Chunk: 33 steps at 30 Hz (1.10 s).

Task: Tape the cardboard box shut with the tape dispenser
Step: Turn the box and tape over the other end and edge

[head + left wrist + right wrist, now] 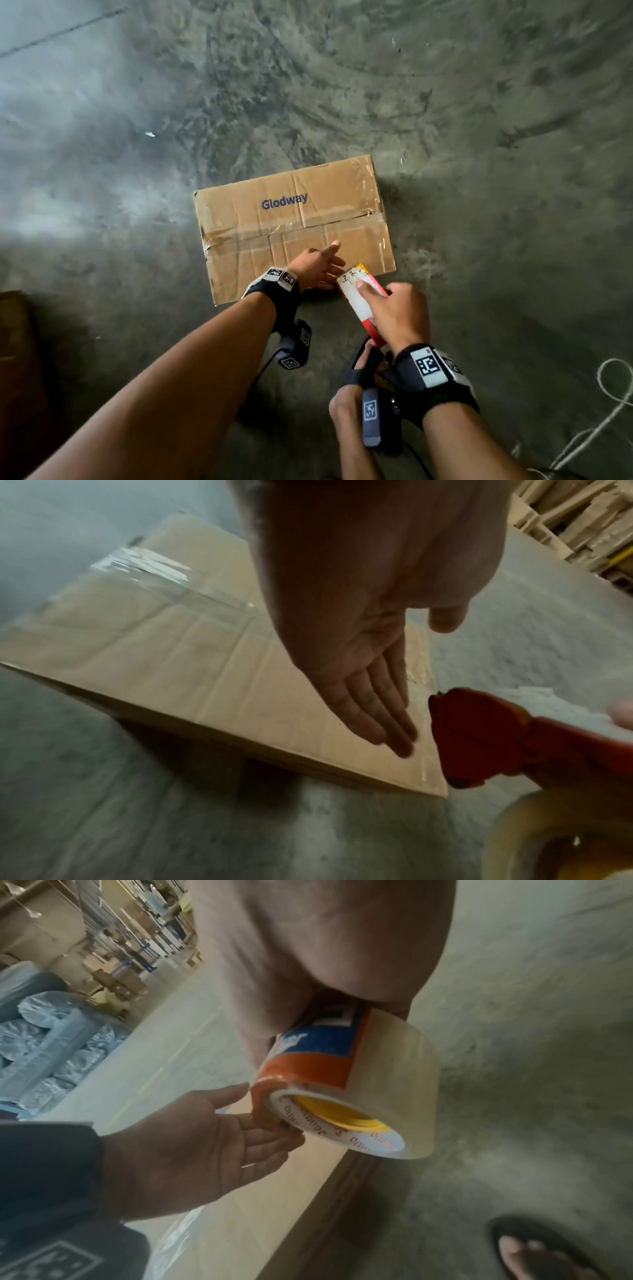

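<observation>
A brown cardboard box (294, 226) marked "Glodway" lies on the concrete floor, flaps down, with clear tape (260, 234) along its middle seam. My right hand (394, 308) grips a red tape dispenser (359, 294) just off the box's near right corner. Its roll of clear tape (369, 1091) shows under my right hand (308, 961). My left hand (322, 267) is open over the box's near edge. Its straight fingers (369, 718) reach to the front end of the dispenser (479, 737). In the right wrist view the left hand (222, 1137) meets the dispenser's orange tip (263, 1104).
Bare concrete floor surrounds the box. A white cord (609, 404) loops at the lower right. Brown cardboard (13, 325) sits at the left edge. Stacked cardboard (582, 520) and wrapped rolls (51, 1047) stand further off. A sandalled foot (534, 1256) is close by.
</observation>
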Motion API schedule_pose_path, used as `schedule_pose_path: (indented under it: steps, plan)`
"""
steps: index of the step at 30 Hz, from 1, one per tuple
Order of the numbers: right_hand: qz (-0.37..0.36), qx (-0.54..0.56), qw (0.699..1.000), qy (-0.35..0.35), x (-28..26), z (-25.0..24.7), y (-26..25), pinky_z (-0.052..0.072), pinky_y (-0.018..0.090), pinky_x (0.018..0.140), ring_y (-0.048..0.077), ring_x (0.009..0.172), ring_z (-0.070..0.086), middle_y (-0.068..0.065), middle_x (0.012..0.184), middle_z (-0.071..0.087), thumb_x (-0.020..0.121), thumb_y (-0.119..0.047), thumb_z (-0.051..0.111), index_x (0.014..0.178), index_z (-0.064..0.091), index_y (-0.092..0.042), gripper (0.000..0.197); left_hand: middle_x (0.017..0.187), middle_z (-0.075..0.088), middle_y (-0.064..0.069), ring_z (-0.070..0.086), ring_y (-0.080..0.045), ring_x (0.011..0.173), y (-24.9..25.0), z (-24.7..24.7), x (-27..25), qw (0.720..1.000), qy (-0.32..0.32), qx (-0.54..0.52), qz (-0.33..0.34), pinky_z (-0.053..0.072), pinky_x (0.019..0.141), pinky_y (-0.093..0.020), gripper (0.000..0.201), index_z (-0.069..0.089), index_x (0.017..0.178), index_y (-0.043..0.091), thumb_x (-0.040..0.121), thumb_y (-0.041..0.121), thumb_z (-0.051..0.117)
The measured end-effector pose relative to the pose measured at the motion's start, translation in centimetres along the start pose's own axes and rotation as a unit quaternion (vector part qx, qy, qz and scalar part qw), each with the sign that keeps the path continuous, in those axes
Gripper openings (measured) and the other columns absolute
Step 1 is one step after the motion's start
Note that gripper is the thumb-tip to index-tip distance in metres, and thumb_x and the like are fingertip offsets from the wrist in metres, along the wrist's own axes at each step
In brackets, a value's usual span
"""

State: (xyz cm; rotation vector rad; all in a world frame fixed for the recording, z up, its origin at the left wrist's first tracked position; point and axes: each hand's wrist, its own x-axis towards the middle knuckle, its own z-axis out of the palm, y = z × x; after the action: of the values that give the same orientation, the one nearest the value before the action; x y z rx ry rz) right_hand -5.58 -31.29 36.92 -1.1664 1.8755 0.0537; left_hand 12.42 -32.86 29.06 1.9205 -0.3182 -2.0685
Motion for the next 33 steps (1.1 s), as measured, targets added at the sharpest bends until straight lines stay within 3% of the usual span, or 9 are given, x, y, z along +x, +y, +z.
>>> schedule_pose_path:
  steps: [4, 7, 10, 14, 17, 19, 22, 26, 33]
  plan:
    - [-0.015, 0.015, 0.999, -0.031, -2.3, 4.5, -3.6, 0.027, 0.015, 0.027, 0.002, 0.029, 0.05, -0.002, 0.047, 0.057, 0.084, -0.049, 0.073, 0.056, 0.056, -0.008, 0.053, 0.089, 0.07, -0.008, 0.061, -0.019, 0.071, -2.0, -6.3, -2.2, 0.999, -0.036, -0.013, -0.01, 0.049, 0.068, -0.03, 0.044, 0.071, 0.103, 0.006, 0.096, 0.047, 0.056]
    - [-0.049, -0.003, 0.997, -0.051, -4.5, 9.5, -7.2, 0.034, 0.026, 0.037, 0.014, 0.039, 0.055, -0.002, 0.039, 0.045, 0.081, -0.053, 0.074, 0.051, 0.046, -0.009, 0.061, 0.082, 0.072, -0.005, 0.065, -0.019, 0.069, -4.0, -13.0, -4.3, 0.998, -0.031, -0.041, 0.02, 0.049, 0.077, -0.033, 0.032, 0.07, 0.092, 0.008, 0.093, 0.04, 0.064]
    - [-0.091, -0.001, 0.994, -0.062, -6.4, 13.8, -10.3, 0.035, 0.031, 0.047, 0.03, 0.05, 0.057, 0.002, 0.043, 0.045, 0.077, -0.055, 0.076, 0.05, 0.044, -0.007, 0.064, 0.084, 0.07, -0.006, 0.064, -0.018, 0.072, -6.1, -19.2, -5.8, 0.996, -0.036, -0.078, 0.032, 0.048, 0.078, -0.034, 0.032, 0.07, 0.098, 0.01, 0.088, 0.041, 0.07]
    - [-0.129, 0.013, 0.989, -0.071, -9.1, 18.6, -14.3, 0.044, 0.034, 0.046, 0.021, 0.049, 0.051, 0.008, 0.051, 0.058, 0.077, -0.052, 0.079, 0.052, 0.051, -0.006, 0.059, 0.098, 0.065, -0.014, 0.061, -0.024, 0.083, -8.5, -26.0, -7.7, 0.989, -0.026, -0.147, 0.021, 0.046, 0.078, -0.033, 0.029, 0.067, 0.099, 0.008, 0.087, 0.035, 0.073]
    - [-0.138, 0.023, 0.988, -0.065, -11.0, 21.5, -16.7, 0.048, 0.036, 0.044, 0.029, 0.048, 0.057, 0.005, 0.049, 0.059, 0.076, -0.051, 0.08, 0.054, 0.054, -0.004, 0.058, 0.104, 0.056, -0.02, 0.051, -0.029, 0.096, -9.6, -30.0, -8.6, 0.987, -0.014, -0.159, 0.03, 0.043, 0.087, -0.039, 0.023, 0.064, 0.107, 0.004, 0.091, 0.02, 0.067]
    - [-0.134, 0.022, 0.989, -0.058, -11.8, 22.6, -17.8, 0.04, 0.03, 0.043, 0.025, 0.047, 0.053, 0.002, 0.048, 0.057, 0.078, -0.049, 0.08, 0.052, 0.054, -0.005, 0.057, 0.103, 0.056, -0.022, 0.053, -0.029, 0.091, -9.7, -31.3, -9.0, 0.99, -0.004, -0.134, 0.042, 0.044, 0.088, -0.04, 0.017, 0.065, 0.106, 0.001, 0.094, 0.011, 0.061]
    - [-0.121, 0.026, 0.992, -0.037, -12.6, 23.8, -18.7, 0.033, 0.029, 0.042, 0.018, 0.043, 0.043, 0.001, 0.044, 0.05, 0.08, -0.048, 0.079, 0.051, 0.05, -0.006, 0.059, 0.088, 0.062, -0.02, 0.056, -0.026, 0.077, -9.6, -32.3, -9.0, 0.996, 0.024, -0.066, 0.062, 0.047, 0.078, -0.035, 0.016, 0.074, 0.085, 0.003, 0.091, 0.001, 0.06]
    - [-0.115, 0.02, 0.993, -0.014, -12.2, 24.6, -18.7, 0.035, 0.029, 0.043, 0.022, 0.048, 0.051, 0.001, 0.05, 0.057, 0.081, -0.051, 0.076, 0.056, 0.057, -0.004, 0.056, 0.051, 0.063, 0.001, 0.052, -0.006, 0.046, -8.2, -32.9, -8.3, 0.993, 0.059, 0.043, 0.091, 0.045, 0.053, -0.02, 0.036, 0.076, 0.072, 0.017, 0.086, -0.008, 0.055]
    - [-0.102, 0.043, 0.994, 0.008, -10.0, 25.1, -17.6, 0.046, 0.027, 0.048, 0.018, 0.058, 0.065, 0.002, 0.065, 0.07, 0.081, -0.06, 0.072, 0.07, 0.069, -0.008, 0.053, 0.07, 0.072, 0.004, 0.067, -0.005, 0.063, -5.5, -33.4, -6.2, 0.991, 0.024, 0.105, 0.084, 0.045, 0.06, -0.021, 0.012, 0.075, 0.091, 0.013, 0.092, 0.009, 0.064]
